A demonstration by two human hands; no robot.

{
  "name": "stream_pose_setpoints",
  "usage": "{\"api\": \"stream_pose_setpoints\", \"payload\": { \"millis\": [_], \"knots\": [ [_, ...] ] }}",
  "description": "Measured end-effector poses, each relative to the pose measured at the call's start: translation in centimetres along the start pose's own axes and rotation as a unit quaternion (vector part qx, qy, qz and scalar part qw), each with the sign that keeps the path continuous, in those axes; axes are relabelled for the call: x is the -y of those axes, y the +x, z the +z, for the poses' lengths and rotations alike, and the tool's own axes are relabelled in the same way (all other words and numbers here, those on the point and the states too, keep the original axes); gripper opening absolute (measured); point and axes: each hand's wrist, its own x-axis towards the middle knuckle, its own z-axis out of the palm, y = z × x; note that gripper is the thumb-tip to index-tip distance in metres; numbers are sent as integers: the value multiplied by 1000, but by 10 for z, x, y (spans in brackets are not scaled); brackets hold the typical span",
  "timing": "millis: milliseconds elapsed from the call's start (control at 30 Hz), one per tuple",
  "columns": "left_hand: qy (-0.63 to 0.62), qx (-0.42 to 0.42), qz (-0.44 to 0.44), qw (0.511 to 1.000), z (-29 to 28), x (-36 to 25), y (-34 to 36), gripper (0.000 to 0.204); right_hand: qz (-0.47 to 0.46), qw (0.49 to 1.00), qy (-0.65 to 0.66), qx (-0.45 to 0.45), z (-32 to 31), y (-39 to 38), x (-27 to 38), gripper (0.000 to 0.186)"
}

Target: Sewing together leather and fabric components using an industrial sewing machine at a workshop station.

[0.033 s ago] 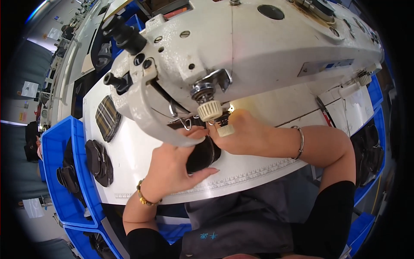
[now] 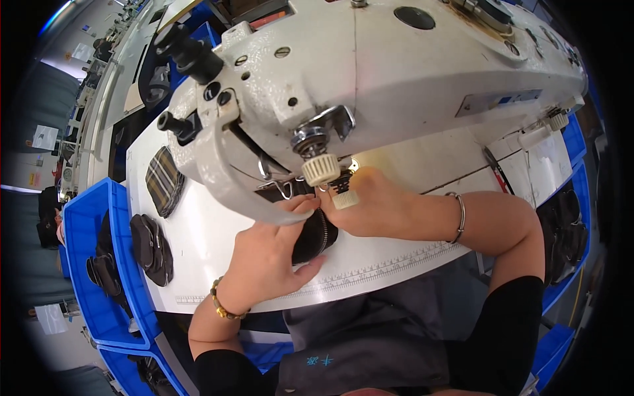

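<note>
A dark cloth piece with a metal zipper (image 2: 321,232), like a small pouch, lies under the head of a white sewing machine (image 2: 409,72). My left hand (image 2: 267,254) is curved around its left side, fingertips pressed on top near the needle area and thumb at the near edge. My right hand (image 2: 370,204) is closed at the piece's far right edge, its fingertips partly hidden behind the machine's cream-coloured knobs (image 2: 321,169). The needle and presser foot are mostly hidden by the curved grey lever (image 2: 228,171) and my fingers.
On the white table (image 2: 205,251) lie a plaid fabric piece (image 2: 164,181) and a stack of dark pieces (image 2: 152,249). Blue bins (image 2: 135,290) with dark pieces stand left and right. Red-and-black tweezers or snips (image 2: 498,170) lie at the right. A ruler strip (image 2: 383,265) runs along the near edge.
My left thumb has drawn in toward the zippered piece, and the left hand and wrist have shifted slightly. The right hand stays in place.
</note>
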Motion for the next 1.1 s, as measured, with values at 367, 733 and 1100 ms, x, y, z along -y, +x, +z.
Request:
{"api": "stream_pose_setpoints", "payload": {
  "millis": [367,733,1100],
  "knots": [
    [-62,4,-41,997,12,20,0,37,28,993,92,-74,17,-2,-2,9],
    [-90,17,-67,994,14,38,0,24,-106,992,-67,-14,-20,-20,44,30],
    [126,27,34,991,15,8,-3,42,-120,990,-59,50,-25,-22,50,35]
  ]
}}
